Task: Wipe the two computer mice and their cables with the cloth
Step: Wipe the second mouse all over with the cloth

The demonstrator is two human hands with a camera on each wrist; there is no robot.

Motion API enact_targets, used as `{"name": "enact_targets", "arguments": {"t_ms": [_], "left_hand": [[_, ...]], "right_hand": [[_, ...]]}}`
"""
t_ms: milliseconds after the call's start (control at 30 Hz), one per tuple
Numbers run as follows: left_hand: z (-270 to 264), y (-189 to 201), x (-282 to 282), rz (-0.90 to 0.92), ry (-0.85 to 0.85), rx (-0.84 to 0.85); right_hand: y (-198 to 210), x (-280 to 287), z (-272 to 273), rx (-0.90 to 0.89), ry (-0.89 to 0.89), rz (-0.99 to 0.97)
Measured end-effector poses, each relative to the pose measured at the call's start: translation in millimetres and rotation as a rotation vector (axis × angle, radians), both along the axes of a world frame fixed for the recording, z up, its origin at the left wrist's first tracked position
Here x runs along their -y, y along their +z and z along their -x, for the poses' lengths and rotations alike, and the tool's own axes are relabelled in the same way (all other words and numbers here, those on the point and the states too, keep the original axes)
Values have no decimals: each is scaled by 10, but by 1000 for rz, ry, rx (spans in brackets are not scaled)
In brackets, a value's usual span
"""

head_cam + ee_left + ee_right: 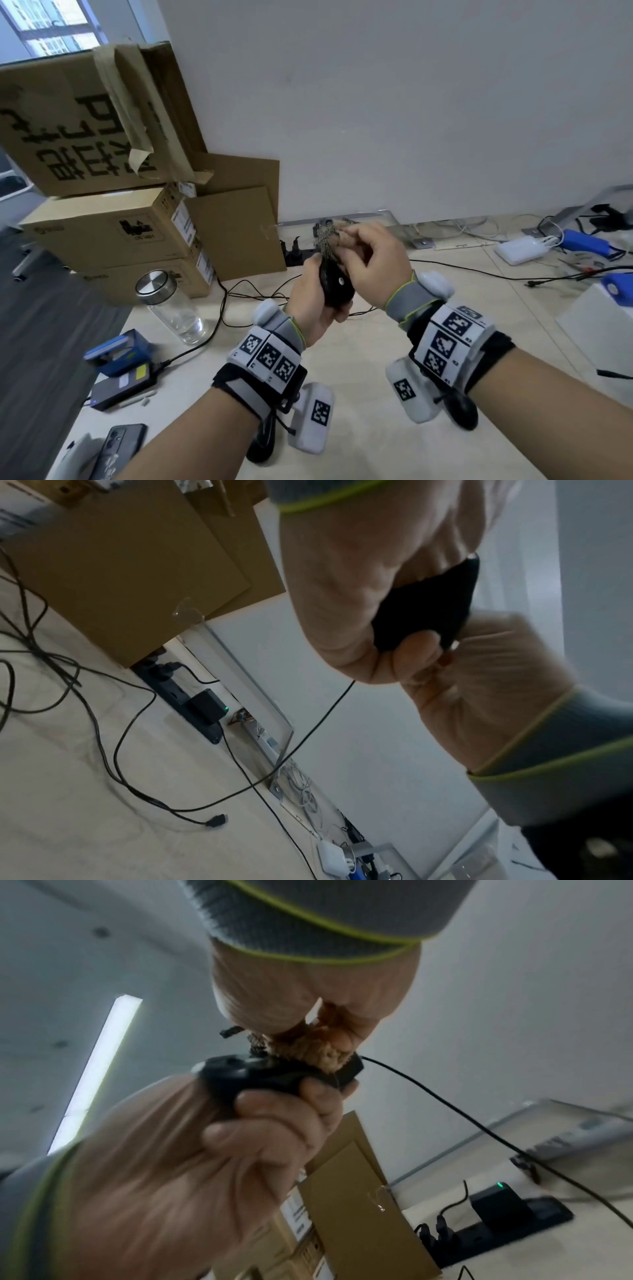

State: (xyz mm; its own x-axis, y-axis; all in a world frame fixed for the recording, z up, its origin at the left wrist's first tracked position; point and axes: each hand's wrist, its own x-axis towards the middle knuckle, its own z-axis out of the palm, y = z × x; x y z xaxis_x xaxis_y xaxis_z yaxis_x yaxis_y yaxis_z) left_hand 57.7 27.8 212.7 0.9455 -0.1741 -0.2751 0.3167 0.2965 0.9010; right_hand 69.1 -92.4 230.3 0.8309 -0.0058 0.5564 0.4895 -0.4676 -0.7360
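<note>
My left hand (310, 299) grips a black wired mouse (337, 287) and holds it up above the table. My right hand (363, 246) pinches a bunched brown and grey cloth (325, 236) and presses it on the mouse's front end. In the right wrist view the cloth (318, 1049) sits on top of the mouse (260, 1076), with left-hand fingers (270, 1104) curled round the body. The mouse's thin black cable (316, 725) hangs from it down to the tabletop. I cannot make out a second mouse for certain.
Stacked cardboard boxes (113, 233) stand at the back left, with a black power strip (294, 253) by the wall. A glass jar (171, 308), a blue device (116, 349) and a phone (120, 445) lie on the left. Loose cables, a white charger (520, 250) and a white box (599, 318) are on the right.
</note>
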Motion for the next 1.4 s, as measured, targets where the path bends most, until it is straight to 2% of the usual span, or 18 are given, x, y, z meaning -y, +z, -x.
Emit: {"name": "enact_targets", "arguments": {"t_ms": [67,133,267,333,467,500,633,733,800,900,967,1033,1100,1167,1233,1300,1333,1400], "left_hand": [[15,47,-22,-19,-41,-3],[26,51,-17,-15,-24,-11],[-46,-4,-5,46,68,-11],[-29,8,-61,-17,22,-13],[76,74,-131,-44,-114,-19],[71,82,-139,-28,-89,-14],[-21,96,-108,61,-23,2],[44,117,-139,-35,-109,-19],[76,110,-149,-47,-118,-21],[36,76,-102,26,15,-28],[-6,69,-71,27,20,-11],[21,79,-87,-44,-46,-10],[99,96,-149,-43,-127,-11],[155,101,-216,15,-170,8],[167,97,-253,69,-190,14],[142,89,-235,83,-196,-2],[133,84,-210,80,-187,-9],[113,62,-169,70,-125,-13]], "right_hand": [[8,27,-133,-96,-107,-73],[-30,-11,-102,-179,-137,-113],[-62,-164,252,-30,34,9],[-42,-100,136,-20,22,16],[-54,46,-135,-188,-135,-110],[-58,5,-72,-182,-115,-72],[-28,-154,260,25,80,84],[-7,0,-17,-48,-57,-34],[-50,19,-82,-98,-103,-29],[-57,-156,175,-48,27,39],[-59,-117,206,6,80,54],[-59,13,21,-48,-2,-2],[-47,118,-125,-216,-94,-119],[-23,153,-161,-330,-85,-254],[53,178,-93,-354,-55,-459],[100,208,-41,-355,0,-570],[89,191,-25,-356,26,-537],[-8,80,60,-292,44,-286]]}}
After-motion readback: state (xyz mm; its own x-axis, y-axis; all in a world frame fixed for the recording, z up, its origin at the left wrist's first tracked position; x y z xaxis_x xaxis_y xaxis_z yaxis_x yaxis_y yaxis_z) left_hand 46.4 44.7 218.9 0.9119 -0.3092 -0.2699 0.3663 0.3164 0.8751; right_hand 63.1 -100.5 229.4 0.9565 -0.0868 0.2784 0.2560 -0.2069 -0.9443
